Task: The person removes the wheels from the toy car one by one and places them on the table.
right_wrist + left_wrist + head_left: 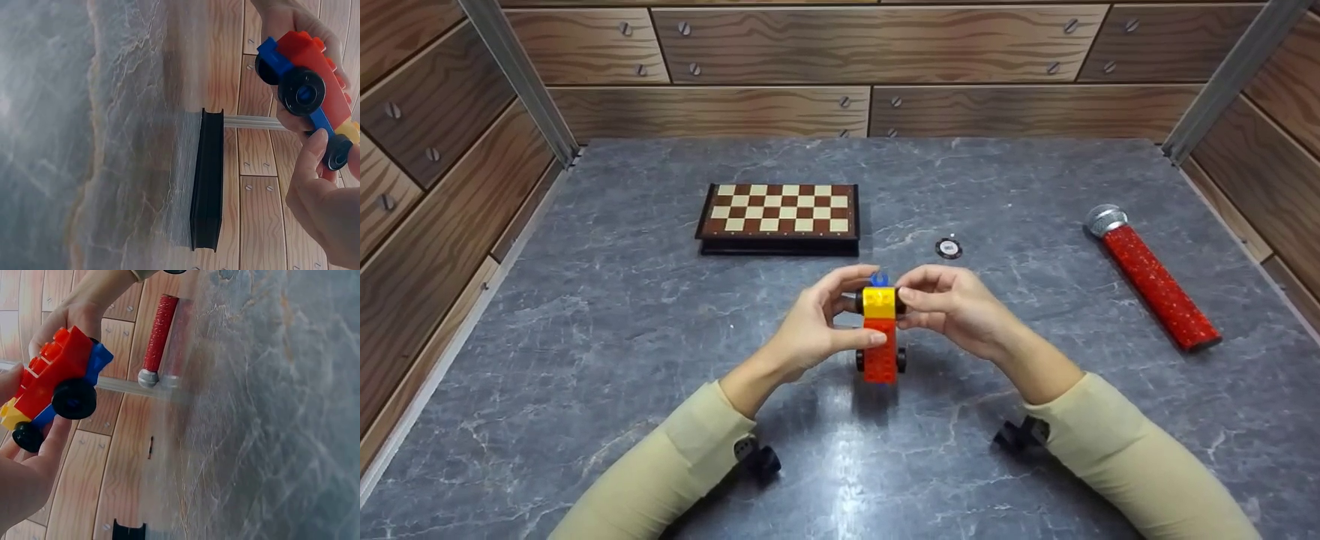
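Both hands hold a small toy car built of red, yellow and blue plastic bricks with black wheels point(880, 330), lifted just above the grey marbled desk point(660, 315) at its middle, a little toward the near edge. In the head view the car points away from the person, yellow brick at the far end, red bricks behind it.

The left hand point(814, 326) grips the car from its left side: the fingers point(847, 281) curl over the far end by the yellow brick, and the thumb presses against the red body. In the left wrist view a finger lies along the underside by the black wheels.

The right hand point(952, 307) grips from the right side: its fingers point(919, 279) are curled, pinching the far end at the yellow brick and the front wheel. In the right wrist view the thumb sits just beside the front wheel, near the yellow brick.

On the far side of the desk, left of centre, lies a closed brown and cream chessboard case point(778, 217). A small round black and white disc point(949, 248) lies just beyond the hands. At the right lies a red glittery microphone with a silver mesh head point(1151, 276), well apart from the car
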The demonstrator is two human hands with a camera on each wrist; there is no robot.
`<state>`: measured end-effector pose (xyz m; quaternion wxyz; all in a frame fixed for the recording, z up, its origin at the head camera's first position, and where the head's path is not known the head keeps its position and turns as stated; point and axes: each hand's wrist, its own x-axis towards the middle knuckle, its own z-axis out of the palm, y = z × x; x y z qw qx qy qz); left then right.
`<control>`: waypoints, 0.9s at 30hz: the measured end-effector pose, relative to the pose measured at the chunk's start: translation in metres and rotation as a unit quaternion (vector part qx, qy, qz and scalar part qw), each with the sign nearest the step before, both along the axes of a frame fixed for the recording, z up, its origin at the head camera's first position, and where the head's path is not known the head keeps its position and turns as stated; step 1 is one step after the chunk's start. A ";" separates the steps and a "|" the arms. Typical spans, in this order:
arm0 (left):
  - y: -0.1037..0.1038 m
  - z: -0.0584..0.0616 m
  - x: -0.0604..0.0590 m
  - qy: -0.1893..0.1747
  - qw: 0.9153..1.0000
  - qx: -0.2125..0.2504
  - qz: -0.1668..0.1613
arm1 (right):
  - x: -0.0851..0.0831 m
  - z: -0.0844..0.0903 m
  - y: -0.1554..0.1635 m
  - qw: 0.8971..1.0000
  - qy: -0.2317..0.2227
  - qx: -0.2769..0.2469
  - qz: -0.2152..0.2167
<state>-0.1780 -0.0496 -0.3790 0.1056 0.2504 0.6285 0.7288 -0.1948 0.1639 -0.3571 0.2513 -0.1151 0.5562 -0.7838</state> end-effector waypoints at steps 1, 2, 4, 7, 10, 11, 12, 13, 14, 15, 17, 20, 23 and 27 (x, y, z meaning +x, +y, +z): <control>0.000 0.000 0.000 0.000 1.000 0.001 0.000 | 0.000 0.000 0.000 1.000 -0.001 -0.001 0.001; 0.000 0.000 -0.001 0.003 1.000 0.001 0.002 | 0.000 0.001 0.001 1.000 -0.002 -0.003 0.002; -0.001 -0.001 -0.002 0.011 1.000 0.001 0.008 | -0.001 0.001 0.002 1.000 -0.001 -0.007 0.006; -0.002 -0.001 -0.003 0.018 1.000 0.006 0.011 | -0.001 0.000 0.004 1.000 0.007 -0.012 0.014; -0.003 0.001 -0.003 0.021 1.000 0.011 0.009 | -0.001 0.000 0.005 1.000 0.018 -0.014 0.016; -0.003 0.001 -0.003 0.021 1.000 0.012 0.008 | -0.001 0.000 0.004 1.000 0.022 -0.013 0.015; -0.002 0.002 -0.003 0.022 1.000 0.012 0.006 | -0.001 0.001 0.004 1.000 0.024 -0.013 0.011; -0.002 0.002 -0.003 0.022 1.000 0.014 0.006 | -0.001 0.001 0.003 1.000 0.027 -0.013 0.008; -0.002 0.002 -0.002 0.021 1.000 0.016 0.005 | 0.000 0.002 0.002 1.000 0.028 -0.012 0.002; -0.001 0.002 -0.002 0.020 1.000 0.019 0.007 | 0.000 0.002 0.001 0.999 0.031 -0.009 -0.004; 0.000 0.001 -0.002 0.010 1.000 0.028 0.009 | 0.000 0.002 -0.001 0.999 0.039 -0.002 -0.021; 0.002 -0.001 -0.001 -0.008 0.999 0.044 0.017 | 0.000 0.002 -0.005 0.997 0.054 0.014 -0.051; 0.003 -0.003 -0.001 -0.021 0.998 0.054 0.023 | 0.000 -0.001 -0.007 0.993 0.078 0.031 -0.078; 0.002 -0.003 -0.003 -0.029 0.998 0.045 0.033 | -0.002 -0.006 -0.006 0.974 0.182 0.081 -0.109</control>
